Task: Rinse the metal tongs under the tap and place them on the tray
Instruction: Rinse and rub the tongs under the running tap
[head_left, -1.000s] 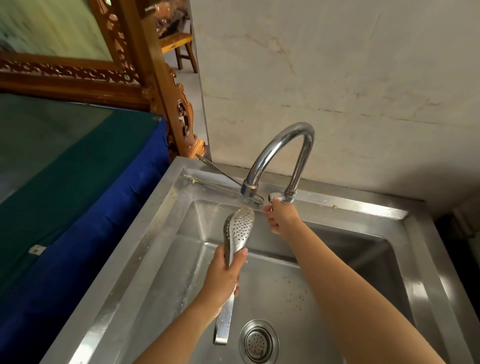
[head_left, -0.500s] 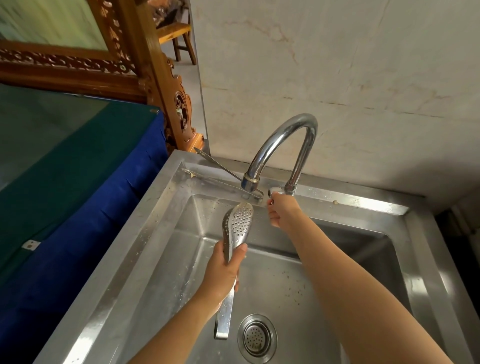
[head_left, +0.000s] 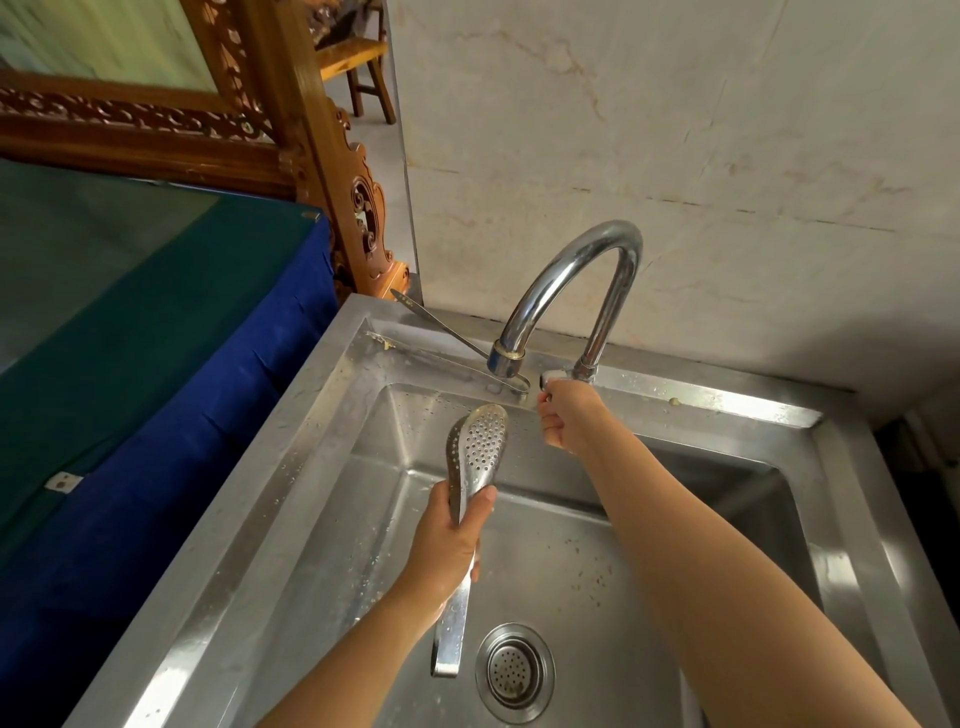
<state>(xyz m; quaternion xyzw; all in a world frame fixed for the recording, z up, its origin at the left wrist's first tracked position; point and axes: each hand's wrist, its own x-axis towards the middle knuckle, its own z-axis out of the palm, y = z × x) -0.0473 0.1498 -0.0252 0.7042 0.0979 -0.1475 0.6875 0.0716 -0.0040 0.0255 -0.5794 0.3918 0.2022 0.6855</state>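
My left hand (head_left: 449, 545) grips the metal tongs (head_left: 475, 452) around their middle, over the steel sink (head_left: 322, 441). Their perforated spoon ends point up and away, just below and left of the tap spout; the hinged end hangs down near the drain (head_left: 514, 673). The curved chrome tap (head_left: 561, 280) stands at the sink's back rim. My right hand (head_left: 566, 418) has its fingers curled round the small tap handle (head_left: 550, 376) at the tap's base. No water is visible running. No tray is in view.
A thin metal utensil (head_left: 441, 325) lies on the sink's back left rim. A table with green and blue cloth (head_left: 156, 338) adjoins the sink on the left, behind it a carved wooden frame (head_left: 322, 156). A marble wall (head_left: 675, 130) backs the sink.
The view has shifted slightly. Both hands keep their holds; the tongs stay below the spout and my right hand stays on the tap handle.
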